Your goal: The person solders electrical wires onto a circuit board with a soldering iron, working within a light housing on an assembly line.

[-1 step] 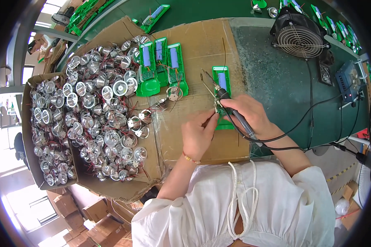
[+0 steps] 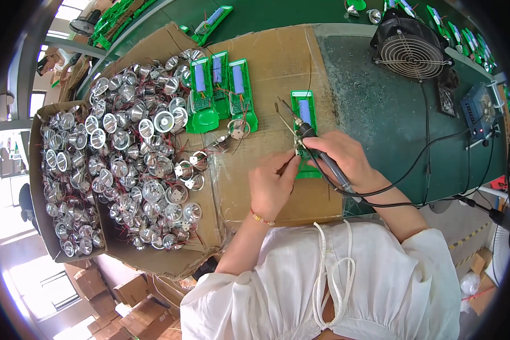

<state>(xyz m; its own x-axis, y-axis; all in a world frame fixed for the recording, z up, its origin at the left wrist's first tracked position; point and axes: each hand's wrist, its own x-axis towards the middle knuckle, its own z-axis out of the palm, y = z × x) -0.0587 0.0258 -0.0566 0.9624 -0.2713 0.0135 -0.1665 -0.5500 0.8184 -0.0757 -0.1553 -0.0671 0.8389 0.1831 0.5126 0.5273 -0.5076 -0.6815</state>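
My right hand [image 2: 345, 156] is wrapped around a soldering iron [image 2: 335, 170], its dark grip slanting up and left across a green plastic housing [image 2: 301, 97]. In that housing lie a lavender cylindrical battery [image 2: 305, 111] and a small green circuit board [image 2: 304, 152]. At the board's left edge, my left hand [image 2: 271, 180] is closed in a pinch. Whatever lies between those fingertips is too small to make out. A thin metal tube runs beside the iron's tip. My hands partly cover the board and the lower housing.
Left of my hands, a cardboard box [image 2: 105, 226] holds many silver reflector cups [image 2: 153, 190] with red wires. Several more green housings [image 2: 238, 99] with batteries lie on the cardboard sheet [image 2: 266, 198]. A black fan [image 2: 412, 55] and a blue soldering station [image 2: 477, 120] stand right, with cables across the green table.
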